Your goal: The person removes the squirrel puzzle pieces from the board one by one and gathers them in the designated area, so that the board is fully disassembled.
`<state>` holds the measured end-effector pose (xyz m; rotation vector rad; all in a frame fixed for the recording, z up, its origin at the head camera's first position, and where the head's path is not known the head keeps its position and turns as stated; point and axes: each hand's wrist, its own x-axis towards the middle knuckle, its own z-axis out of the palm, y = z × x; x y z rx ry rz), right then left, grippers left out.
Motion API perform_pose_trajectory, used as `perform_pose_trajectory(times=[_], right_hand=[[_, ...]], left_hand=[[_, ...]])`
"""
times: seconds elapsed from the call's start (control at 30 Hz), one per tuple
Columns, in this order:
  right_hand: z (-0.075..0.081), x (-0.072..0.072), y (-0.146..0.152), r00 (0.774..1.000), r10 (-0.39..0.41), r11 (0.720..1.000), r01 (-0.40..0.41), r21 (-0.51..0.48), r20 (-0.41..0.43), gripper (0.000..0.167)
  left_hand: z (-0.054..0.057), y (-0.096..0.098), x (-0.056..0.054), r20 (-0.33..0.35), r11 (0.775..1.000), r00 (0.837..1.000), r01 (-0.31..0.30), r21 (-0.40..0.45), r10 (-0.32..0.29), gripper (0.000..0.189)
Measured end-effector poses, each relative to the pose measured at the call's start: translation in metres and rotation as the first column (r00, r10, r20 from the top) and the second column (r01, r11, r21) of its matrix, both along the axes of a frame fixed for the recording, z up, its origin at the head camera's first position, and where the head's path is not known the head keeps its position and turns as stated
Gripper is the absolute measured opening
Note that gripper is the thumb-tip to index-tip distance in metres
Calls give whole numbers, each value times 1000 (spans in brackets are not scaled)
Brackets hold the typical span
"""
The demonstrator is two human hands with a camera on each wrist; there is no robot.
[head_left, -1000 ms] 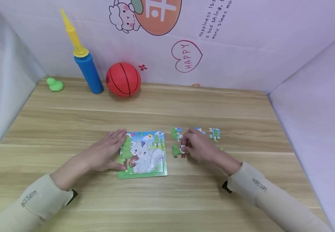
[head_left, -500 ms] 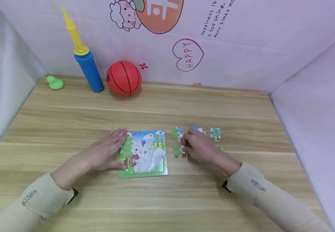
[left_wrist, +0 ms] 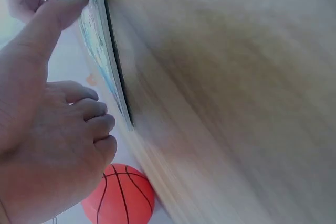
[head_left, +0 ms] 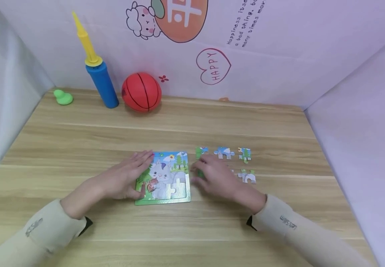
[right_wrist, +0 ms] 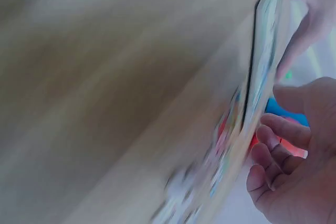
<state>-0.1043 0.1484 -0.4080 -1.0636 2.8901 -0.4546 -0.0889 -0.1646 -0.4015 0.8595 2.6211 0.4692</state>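
My left hand (head_left: 125, 177) rests along the left edge of the puzzle board (head_left: 173, 201), fingers extended and thumb on its lower left. The board shows a grey squirrel holding an acorn, with a pale jigsaw-shaped patch at lower right. My right hand (head_left: 213, 178), blurred, is just right of the board with fingers loosely bent. In the right wrist view its thumb and fingers (right_wrist: 283, 129) are apart, nothing seen between them. Below the hand a green puzzle piece (head_left: 200, 173) is partly hidden. More puzzle pieces lie around: upper left (head_left: 201, 151), middle (head_left: 224, 152), right (head_left: 245, 154) and lower right (head_left: 247, 176).
Along the back of the wooden table (head_left: 179, 230) stand a green toy duck (head_left: 63, 97), a blue and yellow hand pump (head_left: 103, 83) and a red ball (head_left: 141, 92) marked like a basketball. White printed cloth (head_left: 262, 70) closes off the back and sides.
My right hand has moved left from the loose pieces to beside the board, uncovering the middle and lower-right pieces. My left hand has shifted slightly to the right over the board's edge.
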Motion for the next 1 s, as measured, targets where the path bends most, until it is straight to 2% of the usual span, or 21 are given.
perform_pose_trajectory(times=[0.13,0.33,0.5,0.67,1.0], right_hand=[[-4,9,-18,996,87,996,-87,-4,4,44],[-13,14,-33,993,119,991,-119,66,-4,57],[-16,15,-38,994,107,992,-107,65,13,53],[-15,16,-40,997,83,995,-83,56,11,50],[-14,13,-44,999,42,998,-43,48,22,48]], left_hand=[[-2,7,-5,45,1000,999,6,1,-6,106],[-8,19,-15,8,999,999,41,-35,-41,106],[-14,20,-20,-18,996,999,49,-76,-51,107],[-17,19,-21,-24,996,998,52,-79,-54,108],[-17,22,-21,-20,996,999,44,-74,-45,107]])
